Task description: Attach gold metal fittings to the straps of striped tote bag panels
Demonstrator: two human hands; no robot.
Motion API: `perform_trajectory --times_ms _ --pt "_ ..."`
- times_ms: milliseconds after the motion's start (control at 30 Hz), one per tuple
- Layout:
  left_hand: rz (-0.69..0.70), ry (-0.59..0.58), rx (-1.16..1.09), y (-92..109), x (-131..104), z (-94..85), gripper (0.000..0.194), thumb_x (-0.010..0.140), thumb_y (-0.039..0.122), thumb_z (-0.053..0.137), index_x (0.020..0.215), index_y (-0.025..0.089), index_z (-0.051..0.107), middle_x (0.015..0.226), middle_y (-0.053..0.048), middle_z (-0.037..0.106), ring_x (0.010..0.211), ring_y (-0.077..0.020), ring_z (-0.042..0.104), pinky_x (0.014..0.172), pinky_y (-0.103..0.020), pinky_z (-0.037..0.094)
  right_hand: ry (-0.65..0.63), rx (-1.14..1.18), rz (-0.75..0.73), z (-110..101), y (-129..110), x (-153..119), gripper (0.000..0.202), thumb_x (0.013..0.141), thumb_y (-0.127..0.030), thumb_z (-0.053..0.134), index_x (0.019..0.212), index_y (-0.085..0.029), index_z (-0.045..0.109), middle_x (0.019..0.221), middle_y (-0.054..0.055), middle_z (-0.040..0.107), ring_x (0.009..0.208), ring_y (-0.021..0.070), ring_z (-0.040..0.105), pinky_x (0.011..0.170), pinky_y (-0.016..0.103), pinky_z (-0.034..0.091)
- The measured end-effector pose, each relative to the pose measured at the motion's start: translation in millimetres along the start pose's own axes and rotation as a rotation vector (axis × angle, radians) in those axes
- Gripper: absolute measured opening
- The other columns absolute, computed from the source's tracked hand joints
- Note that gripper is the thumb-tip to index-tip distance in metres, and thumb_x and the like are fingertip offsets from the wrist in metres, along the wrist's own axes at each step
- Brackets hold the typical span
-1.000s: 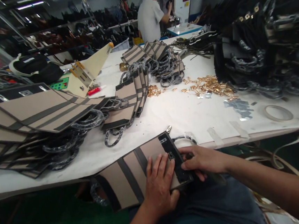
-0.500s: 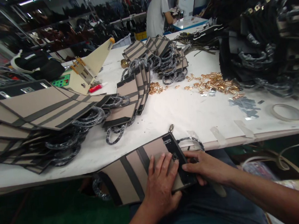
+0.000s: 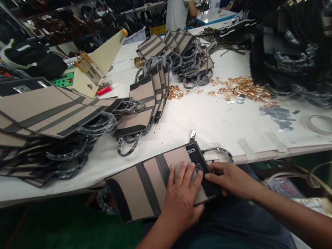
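Observation:
A beige panel with dark stripes and a black end band (image 3: 134,193) lies across the table's front edge and my lap. My left hand (image 3: 182,193) rests on it, fingers spread flat beside a small metal fitting (image 3: 199,167). At the panel's right edge, my right hand (image 3: 229,179) pinches the black band between thumb and fingers. A plastic-wrapped handle (image 3: 222,149) curves out behind that edge, and a metal piece (image 3: 193,135) sticks up past the far corner.
Stacked striped panels (image 3: 54,115) cover the table's left. Gold fittings (image 3: 245,88), grey strips (image 3: 277,118) and a tape roll (image 3: 325,125) lie right. A cream device (image 3: 84,75) stands back left. A person (image 3: 177,7) works far behind.
The panel and both my hands sit slightly further right in the view. My left hand still lies flat on it. The metal piece past the corner now shows at a different angle.

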State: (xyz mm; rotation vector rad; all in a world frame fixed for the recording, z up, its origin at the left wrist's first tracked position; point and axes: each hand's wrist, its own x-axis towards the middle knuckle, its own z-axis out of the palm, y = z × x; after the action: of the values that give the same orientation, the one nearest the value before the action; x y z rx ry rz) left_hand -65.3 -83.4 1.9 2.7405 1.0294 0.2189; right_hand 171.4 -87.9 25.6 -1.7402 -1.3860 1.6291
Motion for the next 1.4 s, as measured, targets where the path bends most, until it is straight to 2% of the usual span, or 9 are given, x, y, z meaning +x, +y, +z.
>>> perform_trajectory --times_ms 100,233,367,500,600,733,1033,1233,1400 --pt "-0.004 -0.010 -0.008 0.2 0.2 -1.9 0.086 0.086 0.050 0.074 0.162 0.023 0.043 0.174 -0.012 0.031 0.163 -0.0363 0.020 0.133 -0.062 0.001 0.010 -0.108 -0.034 -2.7 -2.9 -5.0 0.036 0.096 -0.053 0.062 0.104 -0.020 0.073 0.072 0.000 0.070 0.051 0.0161 0.061 0.050 0.027 0.042" --pt "-0.005 -0.032 -0.031 1.9 1.5 -7.3 0.087 0.086 0.052 0.074 0.162 0.022 0.042 0.173 -0.014 0.032 0.162 -0.0361 0.021 0.133 -0.061 0.002 0.297 -0.130 -0.136 -12.1 -15.0 -29.5 0.035 0.092 -0.054 0.070 0.104 -0.023 0.077 0.071 0.002 0.070 0.054 0.0182 0.059 0.052 0.030 0.044" --pt "-0.009 -0.067 -0.032 5.0 4.3 -12.5 0.089 0.085 0.049 0.077 0.161 0.021 0.042 0.173 -0.016 0.033 0.161 -0.0373 0.024 0.133 -0.062 0.004 0.532 0.314 -0.361 -16.5 -41.6 -30.4 0.035 0.095 -0.051 0.071 0.074 -0.024 0.064 0.060 -0.002 0.055 0.050 0.0148 0.050 0.051 0.029 0.042" --pt "-0.008 -0.089 -0.025 7.3 5.8 -16.2 0.088 0.086 0.050 0.075 0.161 0.019 0.041 0.171 -0.018 0.034 0.161 -0.0392 0.024 0.132 -0.064 0.006 0.546 0.824 -0.573 -7.6 -62.1 13.3 0.044 0.093 -0.047 0.071 0.066 -0.023 0.046 0.061 -0.007 0.042 0.045 0.0092 0.041 0.048 0.026 0.040" --pt "-0.010 -0.089 -0.030 7.5 5.9 -17.0 0.089 0.086 0.051 0.075 0.161 0.019 0.041 0.171 -0.017 0.034 0.160 -0.0392 0.024 0.132 -0.063 0.004 0.527 0.990 -0.528 -3.7 -61.7 43.6 0.045 0.088 -0.044 0.073 0.065 -0.023 0.042 0.058 -0.009 0.036 0.042 0.0074 0.036 0.044 0.024 0.037" --pt "-0.011 -0.109 -0.050 5.7 6.2 -15.9 0.091 0.086 0.051 0.076 0.163 0.019 0.039 0.172 -0.017 0.033 0.161 -0.0386 0.021 0.132 -0.063 0.001 0.463 1.133 -0.444 -5.8 -52.6 56.5 0.045 0.084 -0.042 0.075 0.063 -0.023 0.039 0.054 -0.009 0.033 0.040 0.0068 0.030 0.041 0.023 0.034" --pt "-0.012 -0.078 -0.105 3.0 5.6 -11.8 0.090 0.083 0.046 0.079 0.161 0.020 0.041 0.171 -0.016 0.035 0.161 -0.0380 0.022 0.133 -0.061 0.000 0.382 0.784 -0.686 11.8 -60.2 45.6 0.044 0.097 -0.038 0.069 0.063 -0.023 0.047 0.054 -0.007 0.041 0.040 0.0090 0.036 0.041 0.026 0.032" --pt "-0.074 0.028 -0.170 6.2 1.5 -1.0 0.089 0.084 0.041 0.076 0.162 0.018 0.039 0.165 -0.021 0.039 0.158 -0.0395 0.027 0.133 -0.059 0.011 0.259 0.053 -0.917 35.3 -67.9 30.1 0.043 0.098 -0.031 0.069 0.060 -0.021 0.053 0.059 -0.002 0.052 0.054 0.0124 0.047 0.054 0.030 0.035" --pt "-0.064 0.041 -0.157 7.8 -0.7 -6.9 0.085 0.077 0.038 0.083 0.154 0.024 0.050 0.164 -0.020 0.038 0.156 -0.0405 0.031 0.132 -0.060 0.014 0.315 0.271 -0.720 29.8 -69.1 31.9 0.047 0.104 -0.037 0.062 0.060 -0.023 0.052 0.054 -0.002 0.051 0.049 0.0134 0.045 0.051 0.031 0.036"
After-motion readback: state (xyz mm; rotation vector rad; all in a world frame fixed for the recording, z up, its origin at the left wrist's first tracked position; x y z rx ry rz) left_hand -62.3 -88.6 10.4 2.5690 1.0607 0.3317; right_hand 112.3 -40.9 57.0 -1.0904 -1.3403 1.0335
